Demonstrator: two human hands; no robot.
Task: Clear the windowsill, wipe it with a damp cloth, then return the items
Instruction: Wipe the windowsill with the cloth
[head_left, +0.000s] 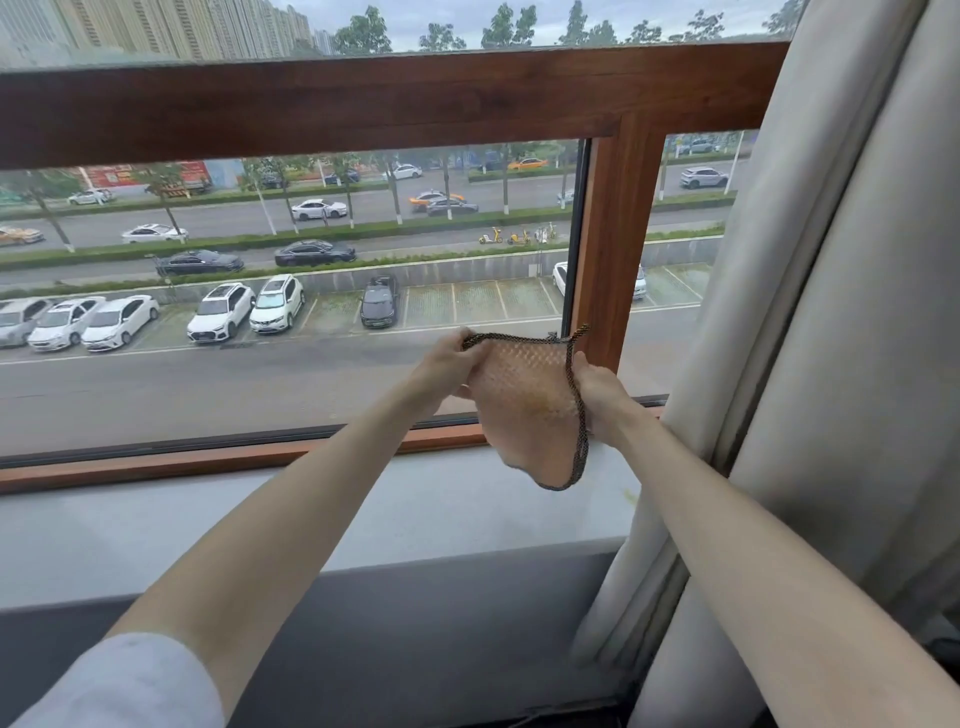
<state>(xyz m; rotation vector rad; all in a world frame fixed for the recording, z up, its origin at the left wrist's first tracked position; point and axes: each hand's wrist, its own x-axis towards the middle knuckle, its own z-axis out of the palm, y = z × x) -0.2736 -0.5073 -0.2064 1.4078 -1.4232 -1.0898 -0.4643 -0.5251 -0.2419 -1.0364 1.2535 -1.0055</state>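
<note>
A small peach-coloured cloth (524, 410) with a dark speckled border hangs spread out in the air above the right part of the pale grey windowsill (260, 525). My left hand (449, 369) pinches its upper left corner. My right hand (597, 392) grips its right edge. The cloth's lower corner droops toward the sill without touching it. No items stand on the visible part of the sill.
A beige curtain (810, 312) hangs at the right, reaching down past the sill's right end. A brown wooden window frame (613, 249) rises right behind the cloth, with glass on both sides. A dark wall (415, 639) drops below the sill's front edge.
</note>
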